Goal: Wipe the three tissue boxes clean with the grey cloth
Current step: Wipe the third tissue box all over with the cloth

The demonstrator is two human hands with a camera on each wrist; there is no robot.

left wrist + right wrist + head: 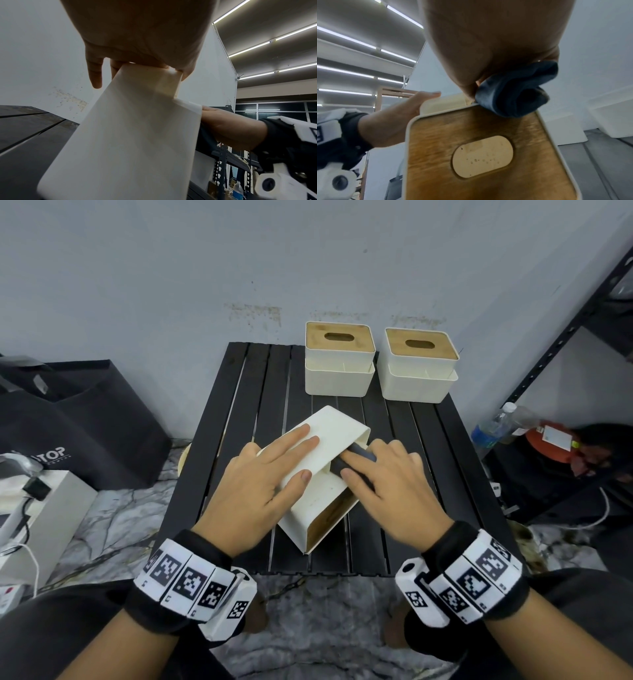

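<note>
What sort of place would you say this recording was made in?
Probably a workshop or storage corner rather than a home: a black metal rack, long ceiling strip lights, and a small black slatted table against a stained wall.

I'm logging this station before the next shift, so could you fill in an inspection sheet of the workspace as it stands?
Surface: black slatted table, standing against a stained pale wall.
Job's things: tipped tissue box lies on its side, wooden lid towards the person; two upright tissue boxes at the back; grey cloth bunched against the tipped box.
Clutter: nothing seen on the table.
Grips: left hand rests flat on the tipped box; right hand holds the cloth.
Cables: white cable on the floor at right; more at left.
Surroundings: black bag left; dark metal shelf and water bottle right.
</note>
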